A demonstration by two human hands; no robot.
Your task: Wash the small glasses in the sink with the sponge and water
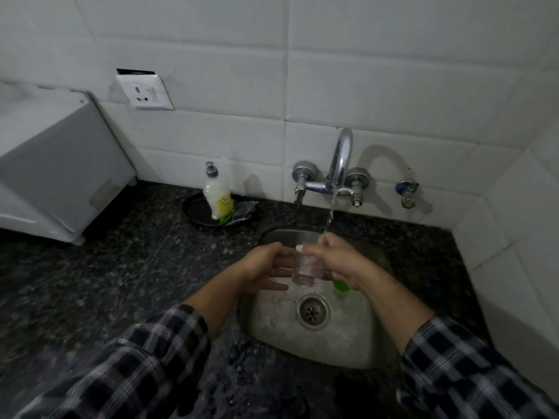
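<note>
— Where is the small glass now?
— I hold the small glass [305,267] between my two hands, over the sink [348,352]. It leans a little, with the mouth pointing away from me. My left hand [263,267] grips it from the side: the thumb lies on top and the fingers curl under it.
— And the other hand?
— My right hand [338,261] closes its fingers on the upper part of the glass, at the rim. Whether a finger goes inside, I cannot tell.
— Is water running?
— Yes. The water [330,213] falls from the tap [341,164] beyond my right hand and lands on the fingertips of this hand.
— Where is the sponge?
— The green sponge [341,287] shows just under my right hand, near the wrist. I cannot tell if the hand holds it or if it lies in the sink. The drain [313,311] is below both hands, nearer to me. Well beyond my left hand, a soap bottle [217,196] stands on a black dish [193,210] on the dark counter [121,267].
</note>
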